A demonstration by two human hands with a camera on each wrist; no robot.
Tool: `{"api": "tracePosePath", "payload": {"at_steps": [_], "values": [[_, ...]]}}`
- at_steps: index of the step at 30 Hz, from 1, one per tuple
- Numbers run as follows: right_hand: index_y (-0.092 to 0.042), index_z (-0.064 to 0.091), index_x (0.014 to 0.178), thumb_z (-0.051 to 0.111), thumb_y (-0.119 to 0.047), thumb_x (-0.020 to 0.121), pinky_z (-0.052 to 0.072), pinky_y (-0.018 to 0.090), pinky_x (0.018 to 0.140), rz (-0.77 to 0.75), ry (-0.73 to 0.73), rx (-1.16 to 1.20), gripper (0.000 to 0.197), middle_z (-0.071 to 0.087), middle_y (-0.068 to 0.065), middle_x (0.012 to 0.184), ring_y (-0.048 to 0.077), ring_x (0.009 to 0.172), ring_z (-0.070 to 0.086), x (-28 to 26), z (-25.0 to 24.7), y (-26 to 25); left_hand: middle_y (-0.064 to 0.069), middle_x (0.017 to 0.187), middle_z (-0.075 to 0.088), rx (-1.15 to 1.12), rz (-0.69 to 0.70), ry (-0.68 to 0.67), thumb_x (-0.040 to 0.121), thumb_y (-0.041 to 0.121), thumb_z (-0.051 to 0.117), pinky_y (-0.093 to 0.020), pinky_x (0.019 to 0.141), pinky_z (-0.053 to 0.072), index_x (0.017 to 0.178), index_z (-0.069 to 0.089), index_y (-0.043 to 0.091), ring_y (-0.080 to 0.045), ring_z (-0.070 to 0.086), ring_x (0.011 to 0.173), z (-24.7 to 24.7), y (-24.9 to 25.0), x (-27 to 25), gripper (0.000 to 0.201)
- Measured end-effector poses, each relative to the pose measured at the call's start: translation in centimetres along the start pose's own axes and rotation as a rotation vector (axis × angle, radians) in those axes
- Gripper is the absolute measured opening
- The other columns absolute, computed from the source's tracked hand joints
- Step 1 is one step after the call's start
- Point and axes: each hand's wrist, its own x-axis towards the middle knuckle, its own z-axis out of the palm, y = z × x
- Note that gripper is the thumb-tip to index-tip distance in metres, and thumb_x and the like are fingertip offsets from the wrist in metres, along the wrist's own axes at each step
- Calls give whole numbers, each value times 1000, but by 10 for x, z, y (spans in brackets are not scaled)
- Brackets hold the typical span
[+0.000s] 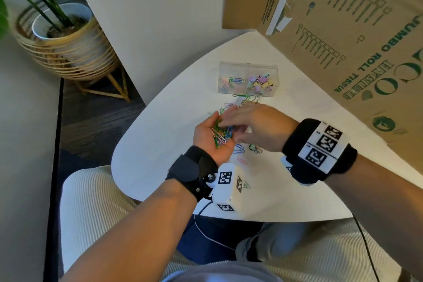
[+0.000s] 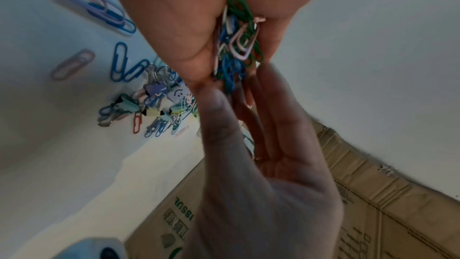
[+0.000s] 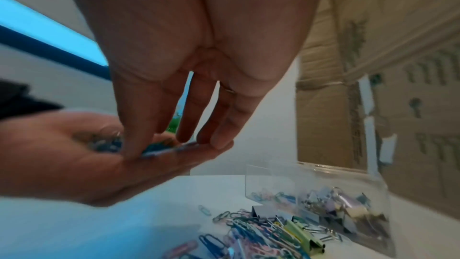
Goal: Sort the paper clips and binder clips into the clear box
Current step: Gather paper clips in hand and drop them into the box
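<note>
The left hand (image 1: pixel 211 137) lies palm up above the white table (image 1: pixel 160 144), its fingers loosely cupped under a heap of paper clips (image 1: pixel 220 134) — green, blue, pink and white. The right hand (image 1: pixel 256 126) reaches across from the right, palm down, with its fingers (image 3: pixel 219 131) straight and their tips resting on the heap in the left palm; whether they pinch a clip cannot be told, since the right wrist view is blurred there. In the left wrist view the same heap (image 2: pixel 236 46) sits in the crease of the left palm, with the right thumb and fingers meeting it from below.

The clear box (image 1: pixel 248 80) stands at the far side of the table, beyond both hands. It has two compartments: paper clips in the left one, pastel binder clips (image 1: pixel 261 82) in the right (a few colours only are distinguishable). Loose clips (image 1: pixel 238 101) lie scattered on the table between the box and the hands, and more lie under the right hand (image 1: pixel 254 147) — binder clips among them.

A cardboard carton (image 1: pixel 343 30) stands against the table's right edge. A potted plant (image 1: pixel 61 36) in a woven stand occupies the floor at the left.
</note>
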Motion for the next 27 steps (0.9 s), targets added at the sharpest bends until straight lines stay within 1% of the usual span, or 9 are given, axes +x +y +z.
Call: {"api": "tracePosePath", "payload": {"at_steps": [2,4,6,8,10,13,17,21,27], "values": [[-26,57,134,64,-12,88,30,23,102,-37,-9,-56,49,58,-8,135,17,123,46,2,4,-3,-16,106,64,32,-17,19,100,34,32,-34,73,57,123,58,3,-28,60,95,1,-1,-2,46],[-28,58,133,63,-12,88,35,30,106,-61,-20,-54,48,60,-8,133,17,125,48,5,6,-3,-15,106,63,63,-19,61,100,36,34,-29,70,55,127,55,3,-27,61,90,0,-3,-3,48],[-29,61,129,61,-14,90,43,40,100,-67,-29,-83,43,64,-6,127,19,119,54,8,9,-2,-14,101,63,54,-12,100,99,36,36,-27,65,48,126,57,2,-25,60,80,0,-5,-4,47],[-31,64,125,58,-18,91,47,41,93,-72,-43,-134,37,68,-5,120,20,111,60,11,10,0,-13,85,66,17,-9,120,99,34,39,-23,62,42,111,62,1,-21,58,67,-1,-7,-3,42],[-31,66,120,55,-21,93,49,40,87,-65,-50,-156,31,70,-4,113,21,104,63,12,9,2,-12,67,64,-23,-16,110,100,32,39,-26,55,49,94,62,0,-21,59,55,0,-9,-6,39],[-29,71,115,58,-23,94,50,38,90,24,17,-31,25,72,-1,110,19,101,65,10,1,4,-13,59,61,-45,-16,57,102,32,33,-29,49,54,90,57,0,-24,60,46,4,-8,-9,42],[-20,73,113,66,-17,90,51,27,90,132,132,235,24,75,-4,102,7,89,67,5,-8,5,-19,74,67,-40,3,7,102,33,30,-38,56,58,97,59,-2,-29,68,62,6,-4,-6,45],[-17,77,103,72,-13,85,56,27,84,216,170,414,19,74,-7,79,4,75,70,7,-6,7,-23,97,68,7,10,11,102,32,33,-48,82,55,123,54,-1,-34,70,87,3,-5,-3,44],[-23,79,94,74,-14,84,56,22,71,250,219,508,15,76,-1,75,12,75,73,10,-4,14,-24,95,69,25,24,17,102,31,31,-46,82,53,115,58,-1,-35,71,85,0,-1,-1,44]]}}
